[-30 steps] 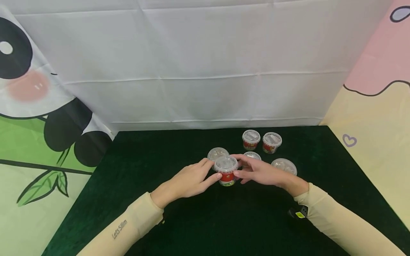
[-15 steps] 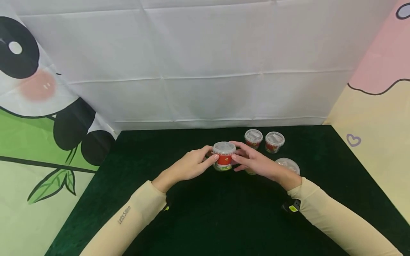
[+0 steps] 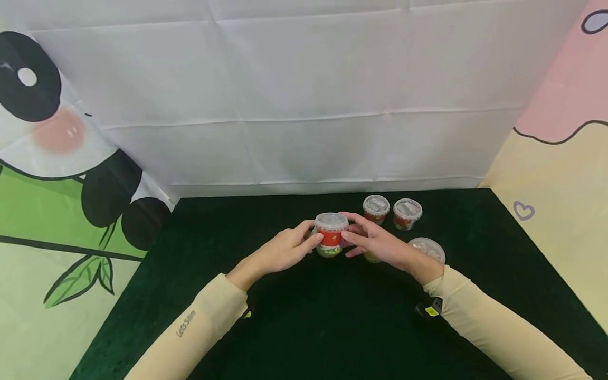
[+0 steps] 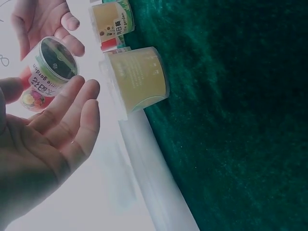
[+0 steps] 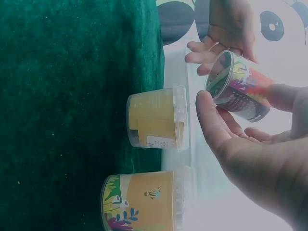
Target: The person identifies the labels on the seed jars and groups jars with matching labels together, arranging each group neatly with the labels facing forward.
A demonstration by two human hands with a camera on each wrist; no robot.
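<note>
A small clear plastic tub with a red label and a clear lid point(image 3: 331, 235) is held upright between both hands, off the table in the wrist views. The left hand point(image 3: 277, 247) holds its left side, thumb in front. The right hand point(image 3: 380, 240) grips the other side, thumb at the front and index finger near the lid. In the left wrist view the red tub point(image 4: 48, 72) shows its base, near a yellowish tub point(image 4: 139, 77) on the table. In the right wrist view the held tub point(image 5: 240, 84) is above two more tubs, one yellowish point(image 5: 156, 118), one orange-labelled point(image 5: 144, 199).
Two red-labelled tubs point(image 3: 376, 208) stand at the back right of the dark green cloth point(image 3: 304, 327). Another lidded tub point(image 3: 428, 248) is partly covered by the right wrist. One more point(image 3: 372, 258) is mostly hidden below the right hand. A white backdrop point(image 3: 304, 105) rises behind.
Both hands have carried the red-labelled tub up and away from the body, slightly left. A lidded tub seen behind it earlier is now hidden. Since half a second ago, little has shifted.
</note>
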